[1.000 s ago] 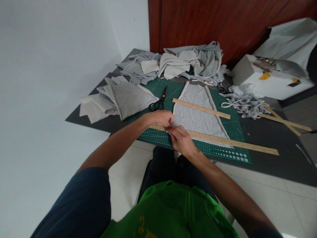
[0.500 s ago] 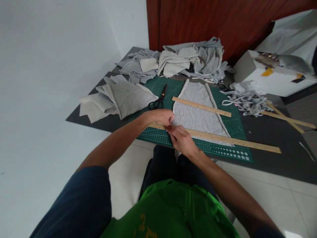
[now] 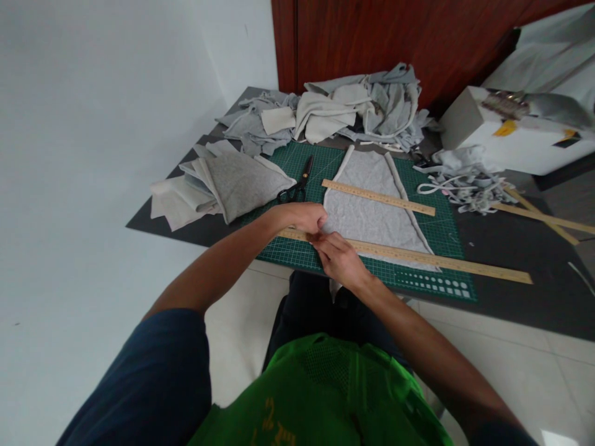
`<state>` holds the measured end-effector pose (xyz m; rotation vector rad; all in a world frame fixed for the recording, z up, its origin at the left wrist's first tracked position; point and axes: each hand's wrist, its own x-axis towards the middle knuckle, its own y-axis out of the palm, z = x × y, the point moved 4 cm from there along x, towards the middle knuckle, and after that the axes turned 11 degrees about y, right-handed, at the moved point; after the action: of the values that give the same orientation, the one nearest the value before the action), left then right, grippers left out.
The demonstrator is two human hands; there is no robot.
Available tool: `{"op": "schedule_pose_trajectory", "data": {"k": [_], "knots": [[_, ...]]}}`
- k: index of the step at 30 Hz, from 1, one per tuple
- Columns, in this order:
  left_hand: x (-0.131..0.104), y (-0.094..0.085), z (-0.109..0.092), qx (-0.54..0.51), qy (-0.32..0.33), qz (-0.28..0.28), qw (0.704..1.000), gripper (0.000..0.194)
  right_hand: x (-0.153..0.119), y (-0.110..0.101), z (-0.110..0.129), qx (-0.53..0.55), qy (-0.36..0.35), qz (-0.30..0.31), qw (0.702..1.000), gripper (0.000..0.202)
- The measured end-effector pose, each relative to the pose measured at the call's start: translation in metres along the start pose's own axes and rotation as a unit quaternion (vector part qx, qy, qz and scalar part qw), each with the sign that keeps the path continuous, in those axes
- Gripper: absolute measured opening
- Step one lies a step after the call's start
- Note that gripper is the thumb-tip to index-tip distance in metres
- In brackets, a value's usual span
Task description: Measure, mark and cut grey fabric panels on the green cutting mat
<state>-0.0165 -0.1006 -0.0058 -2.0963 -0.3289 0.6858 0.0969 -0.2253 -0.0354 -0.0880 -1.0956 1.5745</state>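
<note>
A light grey fabric piece [image 3: 367,220] with rolled side edges lies on the green cutting mat [image 3: 290,254]. Across its upper part rests a short wooden ruler [image 3: 379,197]; a long wooden ruler [image 3: 446,263] crosses its lower edge. Both hands meet at the fabric's lower left corner, over the long ruler. My left hand [image 3: 309,217] is closed in a fist, and what it holds is hidden. My right hand [image 3: 341,259] has its fingers pressed together at the fabric edge; anything between them is too small to make out. Black scissors [image 3: 297,186] lie left of the fabric.
Stacked grey fabric pieces [image 3: 239,183] lie at the left. Heaped cloth [image 3: 325,114] lines the back of the dark table [image 3: 506,303]. At the right are fabric scraps [image 3: 465,179], crossed wooden strips [image 3: 548,218] and a white box [image 3: 506,136].
The view has shifted slightly. A pale strip of fabric now shows hanging below the table edge under my right hand. Both hands stay at almost the same place.
</note>
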Motion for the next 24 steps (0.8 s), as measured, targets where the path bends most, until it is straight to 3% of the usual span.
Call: {"op": "schedule_pose_trajectory", "data": {"k": [7,16,19,24], "knots": [[-0.001,-0.001,-0.001,-0.021,-0.01,0.003,1.0,0.029,-0.016,-0.027,-0.012,-0.028,0.004,-0.002,1.0,0.026],[0.003,-0.001,-0.005,0.008,0.007,0.013,1.0,0.019,-0.008,-0.018,-0.006,-0.005,-0.008,0.004,1.0,0.033],[0.004,0.002,-0.015,0.022,0.06,-0.003,0.998,0.011,-0.02,-0.035,-0.015,-0.031,0.003,0.0,1.0,0.028],[-0.003,0.007,-0.037,0.025,0.201,-0.02,0.979,0.025,-0.031,-0.05,-0.021,-0.025,0.009,-0.002,1.0,0.029]]}}
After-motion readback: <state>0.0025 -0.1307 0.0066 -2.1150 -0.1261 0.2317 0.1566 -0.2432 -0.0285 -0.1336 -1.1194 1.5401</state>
